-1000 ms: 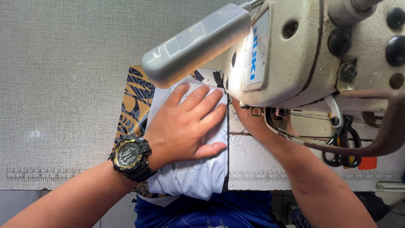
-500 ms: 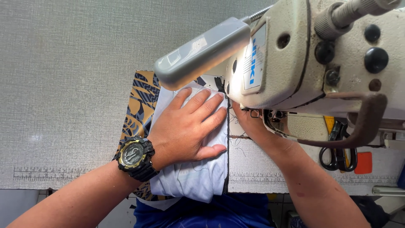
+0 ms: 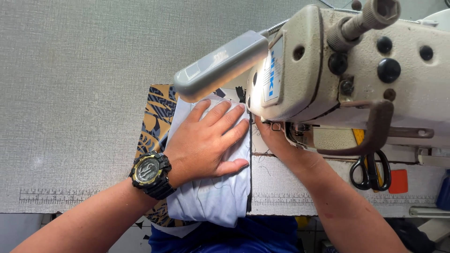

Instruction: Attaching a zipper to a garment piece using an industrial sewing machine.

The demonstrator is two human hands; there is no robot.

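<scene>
Left hand (image 3: 206, 140) lay flat, palm down, fingers spread, pressing on the pale blue fabric (image 3: 211, 197). Not gripping anything, just holding the cloth down. A black-and-yellow wristwatch (image 3: 149, 172) sat on that wrist.

Pale blue fabric was folded over on the counter (image 3: 70, 93), directly under the left hand, its right edge running straight up toward the needle area of the sewing machine (image 3: 347, 79). Its near end drooped over the counter's front edge. Under it and to its left, a patterned orange-and-black fabric (image 3: 157, 117) stuck out.

Right hand (image 3: 272, 138) reached in under the machine head, just right of the blue fabric's edge. Fingers were hidden by the machine body, so couldn't tell whether it was clenched or released, or what it touched.

The machine's grey lamp (image 3: 220, 65) jutted out over the left hand's fingertips, lit area beneath it.

Black-handled scissors (image 3: 370, 168) lay on the counter right of the right forearm, partly under the machine, with a small orange block (image 3: 398, 181) just beside them. Printed ruler strip (image 3: 47, 196) ran along the counter's near edge.
</scene>
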